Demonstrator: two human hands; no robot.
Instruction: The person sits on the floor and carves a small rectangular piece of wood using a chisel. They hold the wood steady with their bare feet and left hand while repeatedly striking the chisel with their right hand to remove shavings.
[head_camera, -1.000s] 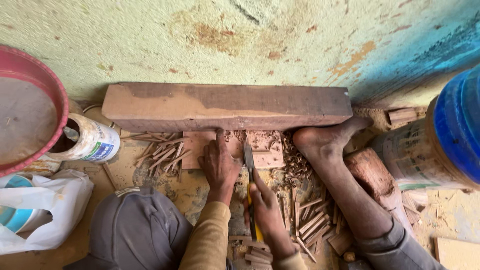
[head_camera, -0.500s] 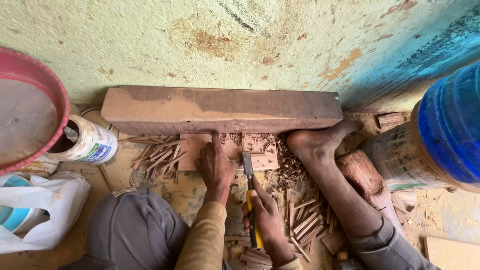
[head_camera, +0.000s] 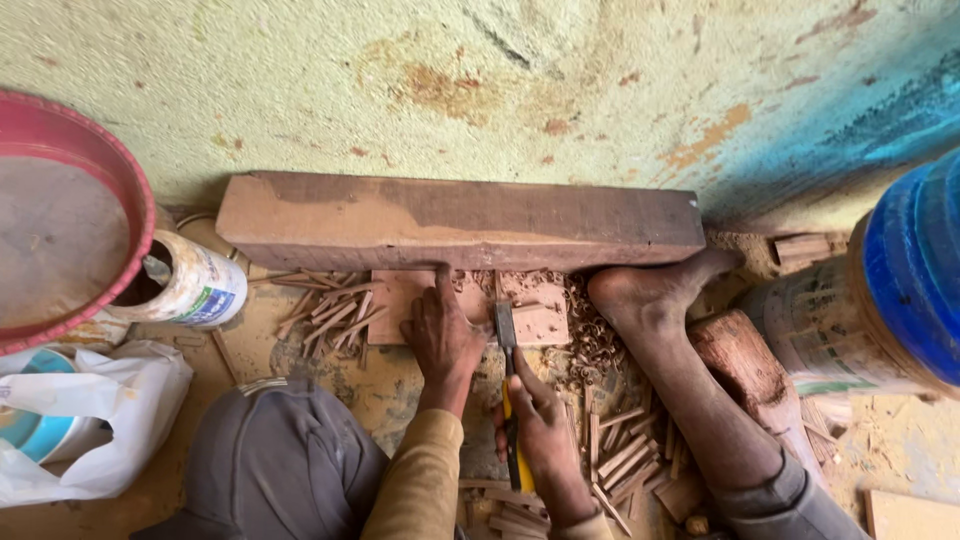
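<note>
My left hand (head_camera: 441, 335) lies flat on a small reddish wooden board (head_camera: 400, 303), fingers pointing at the long wooden beam (head_camera: 460, 222) against the wall. My right hand (head_camera: 540, 430) grips a chisel with a yellow handle (head_camera: 512, 440). Its steel blade (head_camera: 505, 327) points away from me and rests on a second small carved wooden piece (head_camera: 535, 320) beside the board. Curled shavings (head_camera: 590, 335) lie around that piece. My bare right foot (head_camera: 650, 295) presses against the beam's end.
Several thin wood strips (head_camera: 330, 310) lie left of the board, more strips (head_camera: 625, 460) by my right leg. A white can (head_camera: 195, 285), a red-rimmed basin (head_camera: 60, 220) and a white plastic bag (head_camera: 90, 420) sit left. A blue drum (head_camera: 915, 280) and wood block (head_camera: 745, 365) stand right.
The two hands and the chisel keep almost the same place on the wooden pieces. The view has shifted slightly, so the blue drum sits farther right.
</note>
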